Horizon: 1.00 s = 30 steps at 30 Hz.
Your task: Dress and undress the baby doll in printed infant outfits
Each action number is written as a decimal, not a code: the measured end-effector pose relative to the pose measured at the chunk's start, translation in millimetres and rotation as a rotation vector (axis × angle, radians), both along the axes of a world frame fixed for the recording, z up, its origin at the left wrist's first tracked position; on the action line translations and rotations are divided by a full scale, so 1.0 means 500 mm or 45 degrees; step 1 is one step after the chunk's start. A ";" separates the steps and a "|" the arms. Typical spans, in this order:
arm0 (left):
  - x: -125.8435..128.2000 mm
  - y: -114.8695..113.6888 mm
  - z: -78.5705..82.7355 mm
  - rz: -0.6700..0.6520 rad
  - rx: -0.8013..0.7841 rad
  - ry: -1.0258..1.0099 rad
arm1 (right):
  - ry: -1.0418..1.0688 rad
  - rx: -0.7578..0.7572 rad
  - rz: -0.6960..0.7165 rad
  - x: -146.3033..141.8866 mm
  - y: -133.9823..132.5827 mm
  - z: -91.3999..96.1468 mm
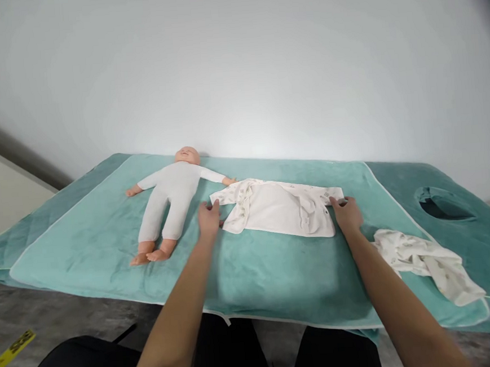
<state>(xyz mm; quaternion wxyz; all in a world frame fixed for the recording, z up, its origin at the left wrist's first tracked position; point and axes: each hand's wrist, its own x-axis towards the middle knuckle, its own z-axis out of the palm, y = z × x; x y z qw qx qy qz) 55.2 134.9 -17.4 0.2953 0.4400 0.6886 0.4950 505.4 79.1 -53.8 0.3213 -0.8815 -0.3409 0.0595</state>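
Note:
A white baby shirt (275, 209) with a small printed pattern lies spread open on the green bed cover (273, 272), its pale inner side facing up. At the left sleeve's end is my left hand (209, 217), its fingers closed on the cuff. My right hand (347, 214) pinches the opposite sleeve's end, thumb toward the cloth. Left of the shirt, a baby doll (171, 192) in a light grey bodysuit lies on its back, arms spread, one hand close to the shirt's sleeve.
A crumpled white printed garment (425, 262) lies beside my right forearm. Farther right, the bed has an oval face hole (444, 207). A pale wall (236, 71) rises behind the bed. At lower left are a black seat (81, 360) and yellow floor tape (10, 353).

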 end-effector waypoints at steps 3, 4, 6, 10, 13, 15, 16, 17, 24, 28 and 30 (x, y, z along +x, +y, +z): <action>-0.028 0.058 0.019 -0.070 -0.160 0.047 | 0.037 -0.100 0.032 0.036 0.019 0.007; -0.035 0.072 0.022 -0.100 -0.172 0.058 | 0.034 -0.093 0.040 0.044 0.021 0.007; -0.043 0.091 0.022 -0.152 -0.129 0.061 | 0.019 -0.053 0.042 0.053 0.022 0.005; -0.052 0.114 0.001 -0.106 0.038 0.020 | -0.011 0.066 0.001 0.052 0.021 -0.002; -0.056 0.129 -0.022 -0.037 0.140 0.083 | 0.002 0.114 -0.010 0.052 0.033 -0.003; -0.057 0.139 -0.032 -0.024 0.171 0.186 | -0.001 0.135 -0.014 0.054 0.047 -0.003; -0.057 0.145 -0.034 -0.020 0.169 0.235 | -0.011 0.144 -0.023 0.055 0.055 -0.002; -0.058 0.151 -0.035 -0.015 0.160 0.275 | -0.025 0.152 -0.036 0.056 0.064 -0.002; -0.058 0.185 -0.039 0.087 0.178 0.479 | -0.088 0.148 -0.144 0.074 0.103 -0.009; -0.051 0.170 -0.049 0.122 0.221 0.616 | -0.091 0.143 -0.144 0.067 0.096 -0.003; -0.041 0.159 -0.049 0.069 0.306 0.656 | -0.183 0.224 -0.114 0.040 0.088 0.015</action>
